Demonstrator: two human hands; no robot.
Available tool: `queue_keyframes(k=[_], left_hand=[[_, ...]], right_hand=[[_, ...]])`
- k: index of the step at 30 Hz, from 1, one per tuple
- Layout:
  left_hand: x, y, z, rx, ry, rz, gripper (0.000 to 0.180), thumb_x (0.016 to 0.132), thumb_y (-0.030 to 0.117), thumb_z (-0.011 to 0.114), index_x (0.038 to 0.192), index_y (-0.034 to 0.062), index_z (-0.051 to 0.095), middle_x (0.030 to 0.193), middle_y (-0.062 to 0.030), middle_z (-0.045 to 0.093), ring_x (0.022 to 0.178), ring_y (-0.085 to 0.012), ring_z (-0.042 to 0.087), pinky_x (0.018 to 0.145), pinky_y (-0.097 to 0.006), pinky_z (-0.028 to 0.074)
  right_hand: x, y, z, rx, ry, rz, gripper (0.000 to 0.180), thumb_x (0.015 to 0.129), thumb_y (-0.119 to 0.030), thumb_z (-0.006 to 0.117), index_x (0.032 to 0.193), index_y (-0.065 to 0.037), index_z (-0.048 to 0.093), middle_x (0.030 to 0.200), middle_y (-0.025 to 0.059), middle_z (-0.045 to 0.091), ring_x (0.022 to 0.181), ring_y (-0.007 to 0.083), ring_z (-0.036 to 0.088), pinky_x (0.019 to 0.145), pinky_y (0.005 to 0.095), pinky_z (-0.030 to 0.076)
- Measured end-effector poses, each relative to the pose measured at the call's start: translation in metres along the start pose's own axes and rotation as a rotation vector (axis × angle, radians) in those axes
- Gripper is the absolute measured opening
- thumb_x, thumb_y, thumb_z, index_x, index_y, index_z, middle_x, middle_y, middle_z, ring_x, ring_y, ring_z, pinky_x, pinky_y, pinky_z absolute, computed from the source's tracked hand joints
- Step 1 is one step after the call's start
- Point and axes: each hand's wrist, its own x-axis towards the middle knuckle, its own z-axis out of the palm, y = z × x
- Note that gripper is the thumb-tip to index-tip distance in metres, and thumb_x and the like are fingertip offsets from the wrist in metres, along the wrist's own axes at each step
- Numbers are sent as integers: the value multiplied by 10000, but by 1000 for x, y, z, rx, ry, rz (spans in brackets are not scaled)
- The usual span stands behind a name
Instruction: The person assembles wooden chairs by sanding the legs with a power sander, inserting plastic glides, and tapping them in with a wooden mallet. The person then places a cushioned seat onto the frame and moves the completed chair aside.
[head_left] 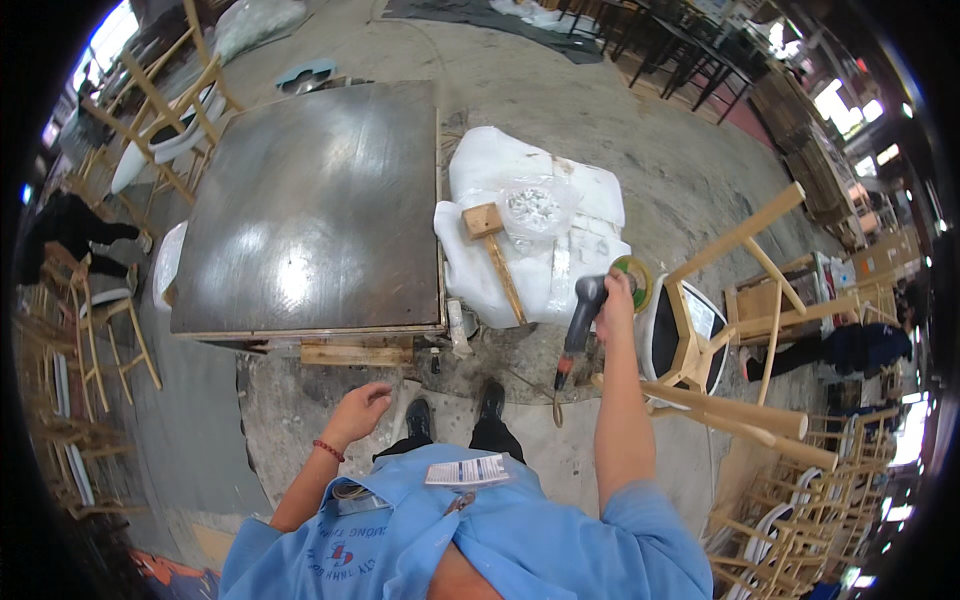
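My right hand (616, 305) is wrapped round a dark grey pistol-shaped power tool (584, 312), whose black-and-red end points down toward a thin looped hose or cord (557, 412). Just beyond that hand, a roll of clear tape (643, 283) with a greenish core shows partly. My left hand (362, 408) hangs in front of the dark-topped table (310, 210), its fingers loosely bent and holding nothing. On a white foam-covered stack (590, 190) lie a wooden mallet (482, 221) and a clear plastic bag of small metal parts (533, 207).
An upturned wooden chair (690, 345) stands close to my right arm, legs sticking out. More wooden chairs (175, 120) stand at the left and lower right. Two people in dark clothes are at the far left (65, 230) and right (860, 348). Dark stools (700, 60) stand at the back.
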Motion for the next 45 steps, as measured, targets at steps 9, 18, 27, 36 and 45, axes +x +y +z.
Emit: queue_keyframes(k=[9,18,27,36,45], left_hand=[[0,3,53,63,210,-180,339,902,273,605,1090,4,692,1040,-196,705,984,-313,681,859,-380,520],[116,69,149,-52,325,-389,882,795,542,708,1290,-139,444,1208,-345,587,1139,-420,600,985,-442,471],[139,67,172,-135,299,-485,605,924,339,597,1287,-114,428,1038,-276,661,920,-385,669,784,-466,527],[79,113,150,25,77,-30,478,797,357,646,1080,-28,632,981,-261,681,936,-397,667,826,-459,519],[38,282,135,-400,-695,431,464,879,227,718,1226,-37,559,1022,-90,659,878,-129,617,790,-277,503]], right_hand=[[165,35,53,-430,338,12,649,878,-289,673,1387,53,461,1340,261,555,1201,348,582,1005,400,455],[155,61,33,-714,34,-319,697,887,-138,626,1485,57,325,1354,274,538,1151,356,603,989,400,483],[35,72,-29,-821,-346,-301,637,860,-54,586,1462,16,390,1382,214,521,1061,282,575,917,347,458],[-149,-3,-7,-1085,-769,-796,593,748,-74,685,1328,-66,562,1396,197,507,1204,395,525,1013,440,438],[-215,-161,-63,-1313,-337,-685,453,709,-116,759,1129,-69,596,1083,96,639,973,291,633,801,381,546]])
